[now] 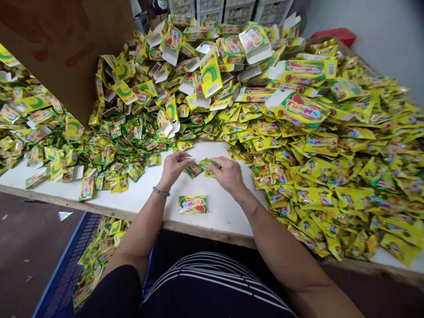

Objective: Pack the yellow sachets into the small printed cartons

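Observation:
My right hand [229, 173] pinches a small green candy packet [207, 162] between thumb and fingers, just above the white tabletop. Opposite it, my left hand [175, 168], with a beaded bracelet on the wrist, has its thumb and fingers pressed together; what is in them, if anything, is too small to make out. Between the hands lies another green and red packet [194, 169], close to the left fingertips. A yellow packet [210, 173] shows partly under my right hand. Nearer to me, a flat yellow-green candy box [193, 204] with a watermelon picture rests on the table [225, 216].
Yellow packets [318, 198] are heaped on the right, green packets [132, 132] on the left. Open-ended boxes [212, 73] pile up behind. A cardboard carton [73, 53] stands at back left. Below the table edge, a blue crate [62, 269] holds more boxes.

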A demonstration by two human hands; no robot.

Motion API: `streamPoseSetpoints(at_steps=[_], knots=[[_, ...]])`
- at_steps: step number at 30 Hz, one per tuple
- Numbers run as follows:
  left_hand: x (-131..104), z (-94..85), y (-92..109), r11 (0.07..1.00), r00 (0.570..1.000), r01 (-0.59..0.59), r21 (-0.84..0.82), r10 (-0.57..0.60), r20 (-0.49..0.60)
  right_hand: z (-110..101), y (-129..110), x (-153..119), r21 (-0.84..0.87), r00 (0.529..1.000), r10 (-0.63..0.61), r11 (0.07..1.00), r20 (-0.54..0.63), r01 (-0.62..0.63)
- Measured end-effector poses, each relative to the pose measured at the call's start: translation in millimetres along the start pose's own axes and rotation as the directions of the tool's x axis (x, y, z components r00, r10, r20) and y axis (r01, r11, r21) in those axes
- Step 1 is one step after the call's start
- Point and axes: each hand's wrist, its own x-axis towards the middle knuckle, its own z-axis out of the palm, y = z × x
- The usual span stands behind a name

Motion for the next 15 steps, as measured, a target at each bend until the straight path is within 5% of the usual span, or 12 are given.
streamPoseSetpoints(at_steps=[3, 7, 11, 15], knots=[[7.6, -10.8, -6.9, 0.890, 0.961, 0.138, 0.434, -0.014, -0.275, -9.4, 11.6, 4.8, -0.030, 0.981, 0.121, 0.991, -0.151, -0.127], [13.8, -10.8, -17.4, 0.756, 0.983, 0.157, 0.635, -0.054, -0.178, -10.3, 18.6, 6.3, 0.104, 0.972, 0.196, 0.978, -0.130, -0.183], [14.8, -4.5, -24.4, 0.885, 0.991, 0.121, 0.450, -0.086, -0.099, 0.8, 14.8, 2.2, 0.238, 0.975, 0.221, 0.949, -0.033, -0.207], [11.5, -1.4, -23.9, 0.999, 0.995, 0.041, -0.010, -0.042, -0.093, 9.0, 8.3, 0.1, 0.451, 0.971, 0.240, 0.864, 0.019, -0.223]])
